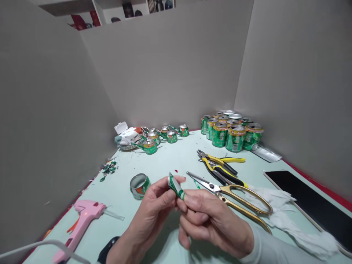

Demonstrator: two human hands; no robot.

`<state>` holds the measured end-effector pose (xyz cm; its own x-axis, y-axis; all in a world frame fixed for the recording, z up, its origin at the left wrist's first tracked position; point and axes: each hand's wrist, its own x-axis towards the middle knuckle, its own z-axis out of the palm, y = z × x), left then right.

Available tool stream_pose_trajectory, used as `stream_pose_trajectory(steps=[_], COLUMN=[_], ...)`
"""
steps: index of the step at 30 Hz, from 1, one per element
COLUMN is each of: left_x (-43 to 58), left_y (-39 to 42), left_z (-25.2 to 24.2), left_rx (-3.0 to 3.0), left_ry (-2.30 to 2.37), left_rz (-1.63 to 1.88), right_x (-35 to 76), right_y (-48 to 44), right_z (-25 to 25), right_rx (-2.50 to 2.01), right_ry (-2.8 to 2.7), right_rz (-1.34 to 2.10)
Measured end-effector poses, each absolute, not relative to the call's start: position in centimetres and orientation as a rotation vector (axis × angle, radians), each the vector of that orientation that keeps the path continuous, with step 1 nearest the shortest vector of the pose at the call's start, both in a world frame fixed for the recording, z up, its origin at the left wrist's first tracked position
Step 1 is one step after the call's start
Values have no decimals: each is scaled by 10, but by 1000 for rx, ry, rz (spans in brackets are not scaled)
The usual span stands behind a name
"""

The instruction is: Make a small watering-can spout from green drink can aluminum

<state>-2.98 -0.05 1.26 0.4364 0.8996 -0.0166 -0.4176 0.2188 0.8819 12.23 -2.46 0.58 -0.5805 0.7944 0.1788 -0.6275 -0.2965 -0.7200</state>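
Grey walls [165, 66] hem in the pale green table [110, 190] in my head view, and at lower centre I've got a green-and-silver strip [176, 186] pinched in both hands, long axis slanting upper left to lower right: left hand [156, 207] at its upper part, right hand [209, 220] on its lower end. Just left sits a cut can ring [140, 187], pink glue gun [87, 217] at lower left; gold-handled scissors [211, 186] lie just beyond the right hand, crowding that side, none between hands and strip.
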Motion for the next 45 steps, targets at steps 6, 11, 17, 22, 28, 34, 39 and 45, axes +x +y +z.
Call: stream_pose_trajectory(steps=[6, 11, 17, 22, 28, 34, 39, 45], left_x=[-30, -28, -18, -18, -18, -40, -91, -117], left_y=[-5, -4, -6, -7, -5, 4, 23, 30], left_z=[16, 11, 5, 5, 0, 18, 44, 33], left_rx=[1080, 1128, 1057, 1034, 1124, 1333, 1828, 1936], left_ry=[526, 701, 783, 807, 866, 960, 1517, 1641], left_rz=[1008, 1095, 1161, 1175, 1177, 1205, 1495, 698], right_x=[119, 124, 124, 123, 125, 134, 141, 143], right_y=[-29, -28, -32, -35, -33, -24, -21, -24], right_z=[-1, 0, 3, -3, -3, 2, 1, 5], right_rx=[-119, -566, -1231, -1266, -1219, -1234, -1327, -1372], right_ry=[-918, -1307, -1731, -1857, -1875, -1894, -1984, -2080], right_rz=[2129, 1799, 1086, 806, 790, 693, 578, 568])
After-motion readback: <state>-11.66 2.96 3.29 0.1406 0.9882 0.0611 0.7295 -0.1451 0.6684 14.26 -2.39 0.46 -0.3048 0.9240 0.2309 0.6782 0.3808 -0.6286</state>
